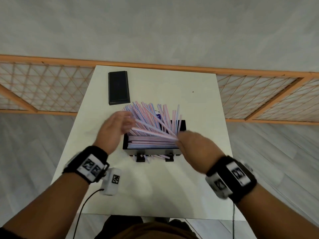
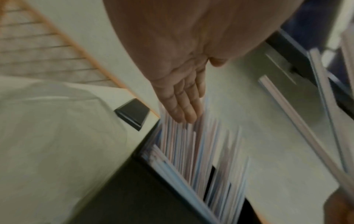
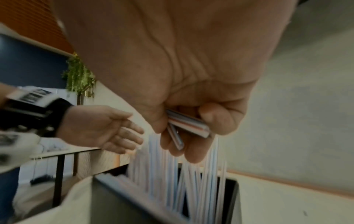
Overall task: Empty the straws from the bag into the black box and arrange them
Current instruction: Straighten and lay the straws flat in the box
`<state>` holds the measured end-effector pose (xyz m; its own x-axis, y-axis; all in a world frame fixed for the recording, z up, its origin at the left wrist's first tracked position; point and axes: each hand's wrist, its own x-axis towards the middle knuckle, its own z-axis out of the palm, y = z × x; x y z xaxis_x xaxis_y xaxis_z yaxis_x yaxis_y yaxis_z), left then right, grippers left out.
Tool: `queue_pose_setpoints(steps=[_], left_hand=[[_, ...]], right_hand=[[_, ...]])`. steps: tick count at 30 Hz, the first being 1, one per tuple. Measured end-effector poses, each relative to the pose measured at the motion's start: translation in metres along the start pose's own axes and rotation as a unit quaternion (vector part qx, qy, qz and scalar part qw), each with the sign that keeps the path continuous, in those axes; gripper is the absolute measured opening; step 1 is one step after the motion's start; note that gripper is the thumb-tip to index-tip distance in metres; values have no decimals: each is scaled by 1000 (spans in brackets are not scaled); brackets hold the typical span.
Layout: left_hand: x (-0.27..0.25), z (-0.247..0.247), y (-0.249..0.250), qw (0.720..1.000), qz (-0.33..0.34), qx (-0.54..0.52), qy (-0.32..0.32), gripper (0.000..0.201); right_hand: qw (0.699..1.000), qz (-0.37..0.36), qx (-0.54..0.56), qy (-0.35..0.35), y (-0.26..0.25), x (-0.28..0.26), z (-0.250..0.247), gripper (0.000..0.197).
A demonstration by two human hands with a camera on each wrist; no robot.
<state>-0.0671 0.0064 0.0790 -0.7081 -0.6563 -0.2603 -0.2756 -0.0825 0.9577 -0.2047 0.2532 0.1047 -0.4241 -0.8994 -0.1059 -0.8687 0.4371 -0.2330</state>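
A black box (image 1: 151, 151) stands mid-table, packed with striped pink-and-blue straws (image 1: 151, 141) lying flat. More straws (image 1: 151, 116) fan up and leftward out of it. My right hand (image 1: 179, 140) grips the fan's lower ends at the box's right end; the right wrist view shows a few straw ends (image 3: 187, 125) pinched between thumb and curled fingers. My left hand (image 1: 127, 121) is open at the fan's left side, its straight fingers (image 2: 184, 106) touching the straw tips. A purple label (image 1: 158, 116) peeks out behind the fan; the bag itself is not clearly visible.
The box's black lid (image 1: 118, 87) lies flat at the table's back left. A few loose straws (image 1: 150, 156) poke out on the white table (image 1: 155, 183) under the box's front, by its two latches. An orange-framed lattice partition (image 1: 51, 87) runs behind the table.
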Motion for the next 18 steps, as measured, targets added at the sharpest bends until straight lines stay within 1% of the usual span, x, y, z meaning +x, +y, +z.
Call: queue_pose_setpoints(steps=[1,2,3,4,6,7,8,9,10,12,13,14,15,17,18], left_hand=[[1,-7,3,998,-40,-55,18,49],[1,-14,6,993,-71,-87,26,56],[0,-20,5,991,-89,-99,29,59],[-1,-23,4,990,-98,-95,28,58],[-2,-25,-6,995,-90,-38,19,44],[-3,-25,-12,997,-76,8,11,43],[-3,-24,-19,996,-58,62,3,51],[-4,-23,-24,993,-42,112,-5,61],[-5,-22,-28,986,-28,164,-8,67],[-9,-16,-31,971,-4,240,-12,65],[-10,-13,-34,962,18,271,-20,64],[-11,-9,-35,948,54,311,-31,65],[-12,-6,-36,926,97,362,-43,65],[-10,-1,-43,872,179,450,-69,59],[-9,0,-46,849,200,482,-86,52]], right_hand=[[1000,11,-5,-20,-1,15,-5,8],[999,24,-12,-31,-1,31,-6,10],[998,33,-23,-45,0,45,-5,12],[997,37,-35,-64,1,57,-1,15],[991,40,-54,-118,1,70,9,24],[988,36,-59,-138,2,73,14,28],[988,30,-61,-141,4,74,19,30],[990,22,-58,-129,6,74,25,29],[992,12,-51,-117,7,74,30,27],[992,-2,-36,-119,9,72,36,26],[992,-9,-25,-120,8,70,38,27],[994,-21,-13,-104,7,67,39,27],[997,-32,11,-67,4,63,39,26],[995,-41,83,23,-6,51,38,21],[991,-42,117,46,-13,44,39,17]])
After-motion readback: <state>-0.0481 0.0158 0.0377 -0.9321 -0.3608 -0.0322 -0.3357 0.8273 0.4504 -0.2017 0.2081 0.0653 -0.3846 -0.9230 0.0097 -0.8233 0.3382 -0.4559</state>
